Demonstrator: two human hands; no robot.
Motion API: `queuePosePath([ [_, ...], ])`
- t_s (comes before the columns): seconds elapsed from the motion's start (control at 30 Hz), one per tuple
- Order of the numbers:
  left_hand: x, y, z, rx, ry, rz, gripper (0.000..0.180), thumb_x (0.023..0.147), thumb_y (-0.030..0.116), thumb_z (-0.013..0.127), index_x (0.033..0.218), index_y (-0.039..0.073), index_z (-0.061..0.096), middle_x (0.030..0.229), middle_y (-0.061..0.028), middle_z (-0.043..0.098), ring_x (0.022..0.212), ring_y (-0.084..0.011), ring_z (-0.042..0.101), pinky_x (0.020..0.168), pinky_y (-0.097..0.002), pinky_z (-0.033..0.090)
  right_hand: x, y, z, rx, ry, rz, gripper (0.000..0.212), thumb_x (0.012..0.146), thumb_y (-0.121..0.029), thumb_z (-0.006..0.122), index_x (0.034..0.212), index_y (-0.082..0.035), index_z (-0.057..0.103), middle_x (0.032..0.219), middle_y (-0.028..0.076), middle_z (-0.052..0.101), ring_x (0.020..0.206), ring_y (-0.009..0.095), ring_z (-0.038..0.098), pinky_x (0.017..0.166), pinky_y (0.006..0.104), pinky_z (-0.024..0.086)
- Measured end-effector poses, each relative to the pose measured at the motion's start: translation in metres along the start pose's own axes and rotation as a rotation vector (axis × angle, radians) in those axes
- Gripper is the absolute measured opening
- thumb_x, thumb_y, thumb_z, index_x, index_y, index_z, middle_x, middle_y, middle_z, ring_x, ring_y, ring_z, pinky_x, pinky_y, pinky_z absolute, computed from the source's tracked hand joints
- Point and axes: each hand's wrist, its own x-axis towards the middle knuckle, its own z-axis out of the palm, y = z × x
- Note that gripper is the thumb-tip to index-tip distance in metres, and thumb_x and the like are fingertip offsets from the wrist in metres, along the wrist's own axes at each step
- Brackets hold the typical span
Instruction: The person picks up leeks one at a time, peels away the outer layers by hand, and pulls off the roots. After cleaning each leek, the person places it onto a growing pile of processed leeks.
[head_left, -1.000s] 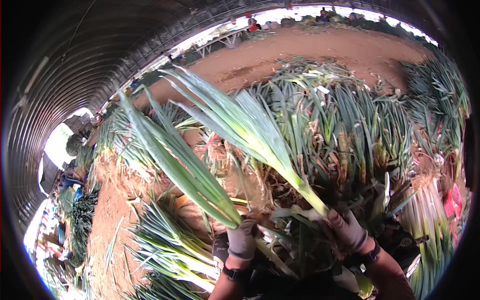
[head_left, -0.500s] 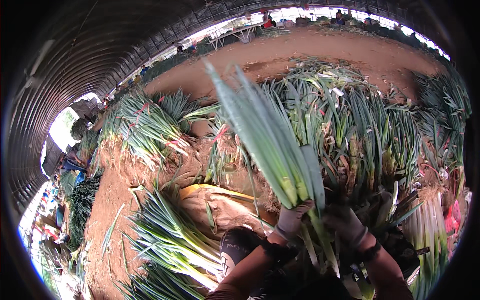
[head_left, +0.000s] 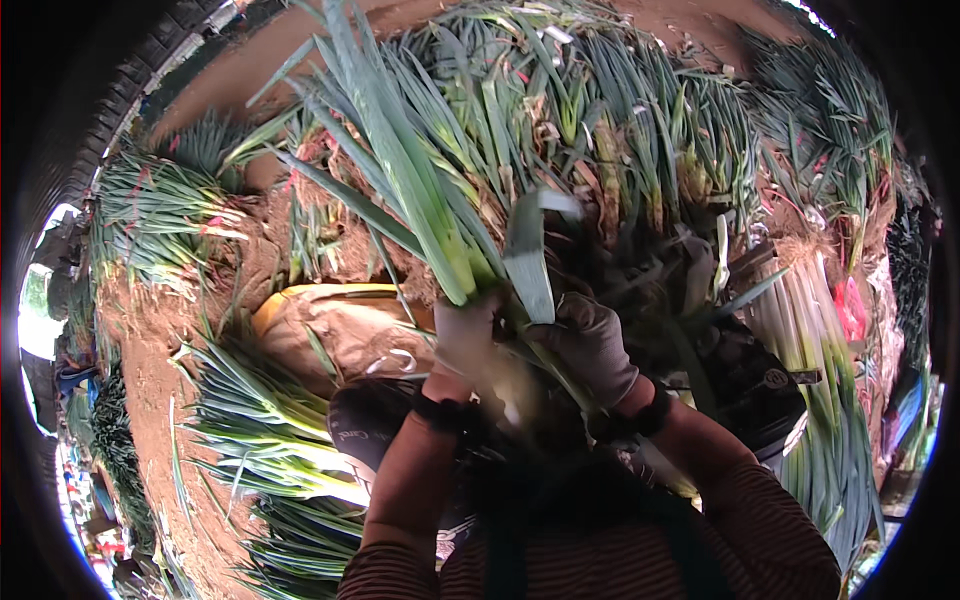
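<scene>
My left hand [head_left: 466, 335], in a pale work glove, is closed around the stalks of some large green onions [head_left: 425, 200]. Their long green leaves point up and away from me, and the lower ends below the hand are blurred. Close beside it on the right, my gloved right hand [head_left: 592, 348] has its fingers closed on a broad loose leaf [head_left: 527, 258] that bends over at its top. The leaf stands a little apart from the bunch. Dark bands circle both wrists.
Upright green onions [head_left: 640, 120] stand in a thick row ahead. Trimmed stalks with roots [head_left: 800, 310] lie at my right. More bunches [head_left: 265, 420] rest on the soil at my left, near a yellow-edged sack [head_left: 320, 320]. Tied bundles [head_left: 160, 215] lie farther left.
My view has tipped downward. The right hand has gone from a blurred spot beside the stalks to gripping a leaf that now bends away from the bunch. The left hand keeps its hold.
</scene>
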Motion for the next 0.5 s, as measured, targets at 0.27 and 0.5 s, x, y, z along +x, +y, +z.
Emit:
queuePosePath([
  [0.27,-0.012,-0.003,0.006,-0.047,0.087,-0.061,0.016,0.081,0.004,0.072,0.095,0.002,0.065,0.078,-0.0020,0.063,0.063,-0.0118,0.059,0.053,-0.0263,0.049,-0.074,0.012,-0.055,0.433,-0.091,0.190,0.025,0.086,0.005,0.067,0.109,-0.002,0.063,0.095,0.001,0.067,0.089,0.007,0.061,0.087,0.0255,0.049],
  [0.5,-0.014,-0.001,-0.011,-0.007,0.044,-0.014,0.008,0.087,0.010,0.066,0.092,0.004,0.065,0.075,-0.0025,0.061,0.054,-0.0104,0.054,0.046,-0.0225,0.040,-0.087,-0.005,-0.138,-0.241,-0.164,0.594,0.028,0.087,-0.015,0.070,0.110,-0.001,0.060,0.082,0.003,0.063,0.077,0.011,0.061,0.066,0.0292,0.051],
])
